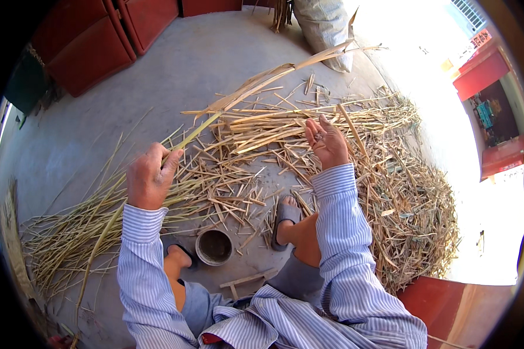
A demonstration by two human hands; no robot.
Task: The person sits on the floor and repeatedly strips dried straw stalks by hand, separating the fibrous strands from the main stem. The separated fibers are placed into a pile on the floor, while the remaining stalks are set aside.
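From my distant post, I cannot identify the pale specks [318,137] in the right hand [332,146]; the left hand [150,175] hides part of the stalk [198,131]. The top edge crops a white sack [326,32] and red furniture [87,49]; clothing [273,314] partly covers a wooden frame [251,280].

Two hands [148,179] [330,145], two sandals [289,214], one bowl [213,247]

Seemingly home work area — red furniture [90,49], grey floor [157,81], straw heap [407,203], sack [323,26].
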